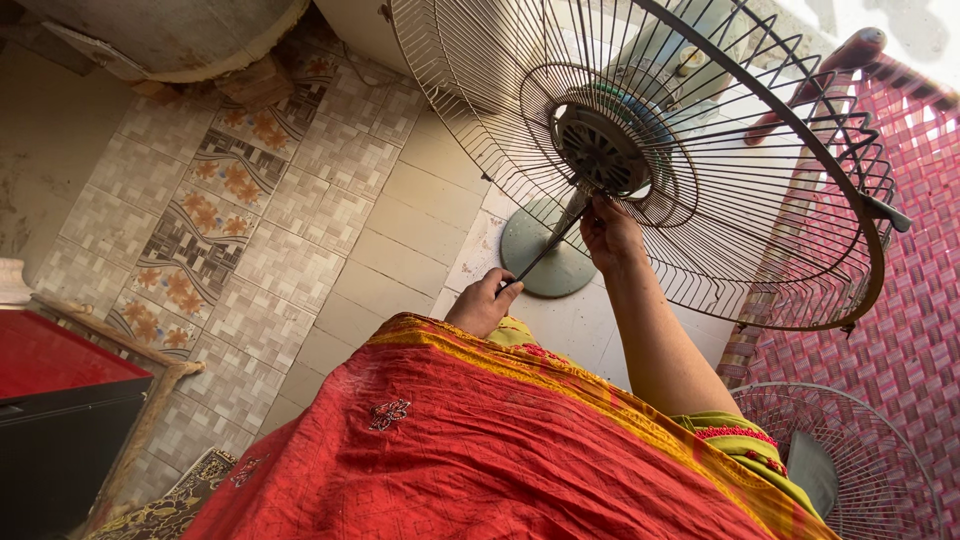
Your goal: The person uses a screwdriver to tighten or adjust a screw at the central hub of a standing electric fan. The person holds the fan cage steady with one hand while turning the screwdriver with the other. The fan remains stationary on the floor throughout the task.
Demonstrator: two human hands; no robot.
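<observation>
Overhead, the wire fan guard [690,170] fills the upper frame, its top edge cut off, with the motor hub [600,150] at its centre. Below it, red cloth [470,450] hides the person's lap. The right hand [610,235] pinches something unclear under the hub. The left hand [483,303] is closed round a thin dark tool [545,245], whose tip is hard to make out.

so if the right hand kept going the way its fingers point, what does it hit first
Probably the fan motor hub: the right hand points up at it from just below, beside the tool's tip. Depth is unclear, so the rear wire guard could come first.
</observation>
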